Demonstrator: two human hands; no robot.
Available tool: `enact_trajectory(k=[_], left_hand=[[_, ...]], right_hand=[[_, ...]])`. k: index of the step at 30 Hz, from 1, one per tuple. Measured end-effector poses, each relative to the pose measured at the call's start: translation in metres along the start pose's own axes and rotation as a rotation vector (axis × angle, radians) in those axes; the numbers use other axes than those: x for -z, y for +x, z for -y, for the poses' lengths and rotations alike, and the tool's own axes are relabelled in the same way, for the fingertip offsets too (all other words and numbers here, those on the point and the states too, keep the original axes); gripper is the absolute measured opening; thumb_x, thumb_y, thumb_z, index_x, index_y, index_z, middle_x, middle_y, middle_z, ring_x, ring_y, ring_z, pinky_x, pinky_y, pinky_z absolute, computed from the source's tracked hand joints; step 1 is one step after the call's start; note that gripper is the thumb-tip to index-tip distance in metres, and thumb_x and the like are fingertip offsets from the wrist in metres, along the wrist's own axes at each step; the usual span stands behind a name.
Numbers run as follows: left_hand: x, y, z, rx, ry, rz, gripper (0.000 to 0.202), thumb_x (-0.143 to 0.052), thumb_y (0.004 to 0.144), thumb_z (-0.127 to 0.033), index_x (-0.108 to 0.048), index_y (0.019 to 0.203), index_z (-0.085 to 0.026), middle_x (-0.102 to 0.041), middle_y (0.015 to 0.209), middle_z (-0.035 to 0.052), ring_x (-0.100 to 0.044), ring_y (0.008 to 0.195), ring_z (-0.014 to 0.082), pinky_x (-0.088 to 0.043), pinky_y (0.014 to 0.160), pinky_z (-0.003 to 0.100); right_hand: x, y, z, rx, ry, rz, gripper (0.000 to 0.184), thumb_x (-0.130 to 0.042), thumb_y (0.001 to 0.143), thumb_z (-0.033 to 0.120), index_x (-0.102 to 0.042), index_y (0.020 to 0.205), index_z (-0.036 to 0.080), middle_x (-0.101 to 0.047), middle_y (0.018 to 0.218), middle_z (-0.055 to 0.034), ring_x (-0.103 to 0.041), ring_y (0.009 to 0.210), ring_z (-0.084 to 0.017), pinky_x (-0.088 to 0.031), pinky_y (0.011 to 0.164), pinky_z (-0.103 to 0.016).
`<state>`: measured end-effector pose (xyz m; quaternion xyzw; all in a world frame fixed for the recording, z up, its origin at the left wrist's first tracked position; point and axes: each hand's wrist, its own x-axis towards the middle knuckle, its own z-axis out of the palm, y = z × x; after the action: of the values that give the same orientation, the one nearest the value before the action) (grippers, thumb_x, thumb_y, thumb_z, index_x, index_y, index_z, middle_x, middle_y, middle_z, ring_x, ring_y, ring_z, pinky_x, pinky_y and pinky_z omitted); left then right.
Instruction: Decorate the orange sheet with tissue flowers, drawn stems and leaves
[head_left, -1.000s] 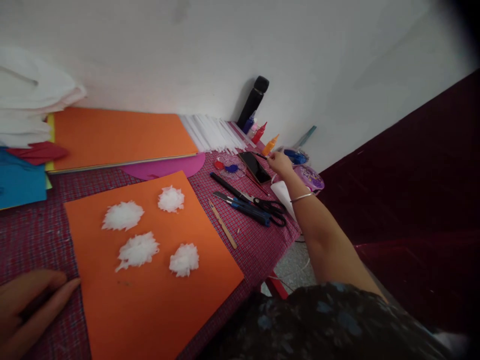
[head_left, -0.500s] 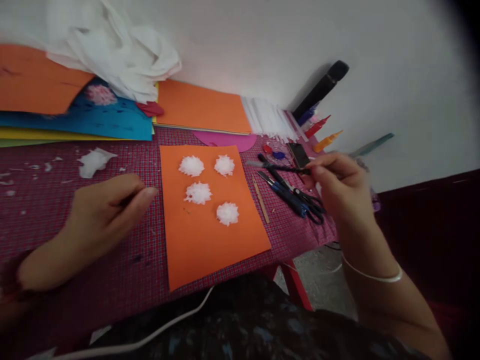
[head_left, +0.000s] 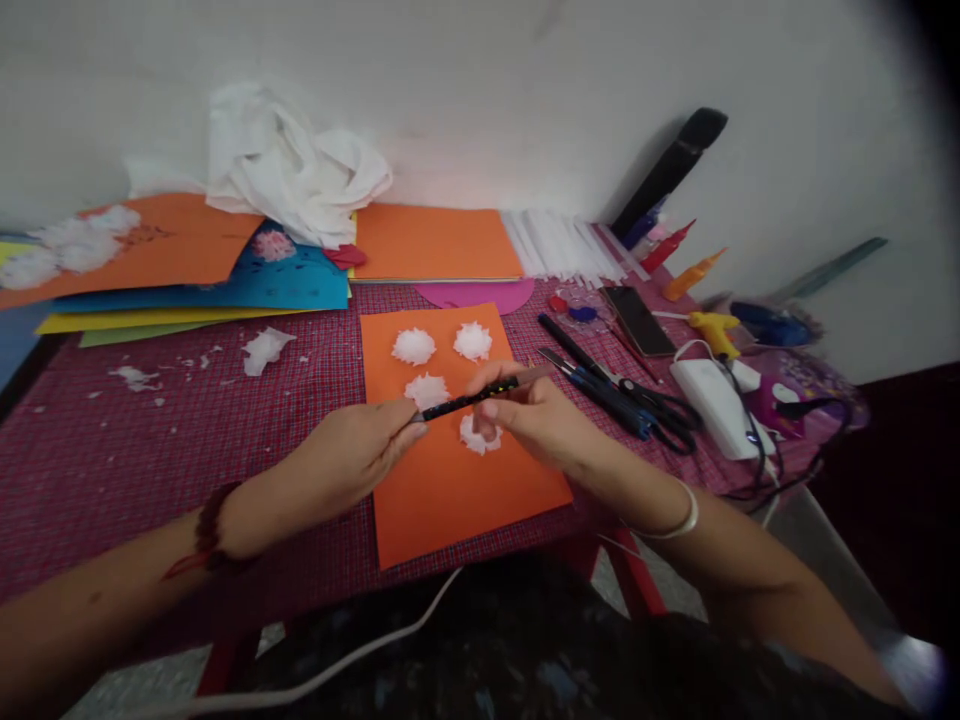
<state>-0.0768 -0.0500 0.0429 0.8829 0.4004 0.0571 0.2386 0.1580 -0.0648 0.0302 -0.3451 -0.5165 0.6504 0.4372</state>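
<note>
My left hand (head_left: pixel 371 440) pinches one end of a slim black pen (head_left: pixel 457 403) with light specks. My right hand (head_left: pixel 536 410) has its fingers closed round the other end, so both hands hold it level. Below the pen lies an orange sheet (head_left: pixel 450 510) on the table. Several white fluffy paper puffs (head_left: pixel 413 347) rest on the sheet. Another puff (head_left: pixel 480 435) is partly covered by my right fingers.
Scissors (head_left: pixel 664 405) and a blue cutter (head_left: pixel 600 395) lie right of the sheet, near a phone (head_left: pixel 639 320) and a yellow glue gun (head_left: pixel 714 330). Crumpled white tissue (head_left: pixel 266 350) and scraps lie left. Coloured sheets (head_left: pixel 292 275) and white cloth (head_left: pixel 292 165) are at the back.
My right hand has brought the pen from the table's right side to above the orange sheet. My left hand has moved right and taken hold of its end. The view has shifted.
</note>
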Motion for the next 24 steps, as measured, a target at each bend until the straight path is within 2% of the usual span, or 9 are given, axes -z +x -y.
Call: enact_trajectory(k=[3, 7, 11, 16, 18, 20, 22, 24], left_hand=[[-0.002, 0.004, -0.011, -0.109, 0.024, 0.023, 0.038, -0.03, 0.105, -0.039, -0.055, 0.085, -0.017, -0.06, 0.071, 0.0023, -0.053, 0.057, 0.0153, -0.034, 0.055, 0.028], [-0.005, 0.002, -0.027, -0.306, 0.134, -0.025, 0.051, -0.025, 0.107, -0.044, -0.06, 0.084, -0.017, -0.065, 0.072, 0.004, -0.059, 0.059, 0.0179, -0.035, 0.053, 0.029], [-0.002, -0.007, -0.041, -0.404, 0.137, -0.131, 0.057, -0.02, 0.108, -0.043, -0.057, 0.073, -0.018, -0.061, 0.061, 0.0021, -0.052, 0.049, 0.0155, -0.033, 0.049, 0.029], [0.003, -0.015, -0.051, -0.437, 0.136, -0.182, 0.05, -0.027, 0.108, -0.036, -0.054, 0.07, -0.02, -0.058, 0.06, 0.0008, -0.05, 0.05, 0.0148, -0.032, 0.049, 0.03], [0.004, -0.02, -0.044, -0.448, 0.166, -0.218, 0.047, -0.03, 0.108, -0.035, -0.053, 0.069, -0.021, -0.057, 0.06, 0.0004, -0.049, 0.051, 0.015, -0.033, 0.05, 0.03], [0.006, -0.027, -0.029, -0.394, 0.222, -0.283, 0.047, -0.03, 0.108, -0.036, -0.051, 0.068, -0.022, -0.055, 0.058, -0.0001, -0.048, 0.051, 0.0154, -0.032, 0.051, 0.031], [0.007, -0.035, -0.009, -0.237, 0.262, -0.324, 0.047, -0.032, 0.107, -0.039, -0.049, 0.067, -0.022, -0.053, 0.056, -0.0009, -0.047, 0.049, 0.0157, -0.03, 0.05, 0.031], [0.007, -0.037, 0.009, -0.06, 0.168, -0.269, 0.045, -0.035, 0.105, -0.04, -0.047, 0.066, -0.022, -0.051, 0.056, -0.0025, -0.046, 0.049, 0.0145, -0.029, 0.05, 0.03]], right_hand=[[-0.007, -0.005, 0.004, -0.035, -0.024, 0.137, 0.031, -0.071, 0.087, 0.048, -0.061, 0.084, 0.019, -0.057, 0.06, 0.005, -0.051, 0.054, -0.009, -0.04, 0.054, -0.023], [-0.009, -0.022, 0.023, -0.049, -0.122, 0.263, 0.043, -0.056, 0.096, 0.054, -0.065, 0.079, 0.016, -0.045, 0.055, 0.0068, -0.038, 0.048, -0.007, -0.03, 0.05, -0.023], [-0.008, -0.039, 0.032, -0.034, -0.143, 0.263, 0.045, -0.047, 0.101, 0.05, -0.064, 0.076, 0.017, -0.046, 0.057, 0.0051, -0.039, 0.049, -0.008, -0.032, 0.05, -0.024], [-0.017, -0.05, 0.034, 0.002, -0.131, 0.247, 0.042, -0.044, 0.104, 0.043, -0.06, 0.073, 0.02, -0.047, 0.058, 0.0031, -0.045, 0.053, -0.009, -0.035, 0.052, -0.026], [-0.015, -0.053, 0.043, 0.021, -0.095, 0.189, 0.04, -0.048, 0.102, 0.043, -0.057, 0.069, 0.022, -0.045, 0.056, 0.0032, -0.043, 0.051, -0.01, -0.034, 0.05, -0.027], [-0.005, -0.055, 0.058, 0.111, -0.024, -0.004, 0.043, -0.054, 0.099, 0.044, -0.048, 0.063, 0.023, -0.036, 0.05, 0.0047, -0.036, 0.045, -0.011, -0.031, 0.046, -0.029], [0.01, -0.055, 0.072, 0.211, -0.001, -0.286, 0.047, -0.057, 0.097, 0.045, -0.04, 0.058, 0.024, -0.023, 0.047, 0.0058, -0.025, 0.04, -0.011, -0.029, 0.044, -0.031], [0.024, -0.05, 0.076, 0.208, -0.059, -0.404, 0.044, -0.06, 0.095, 0.046, -0.045, 0.059, 0.025, -0.024, 0.046, 0.0058, -0.023, 0.039, -0.011, -0.026, 0.043, -0.032]])
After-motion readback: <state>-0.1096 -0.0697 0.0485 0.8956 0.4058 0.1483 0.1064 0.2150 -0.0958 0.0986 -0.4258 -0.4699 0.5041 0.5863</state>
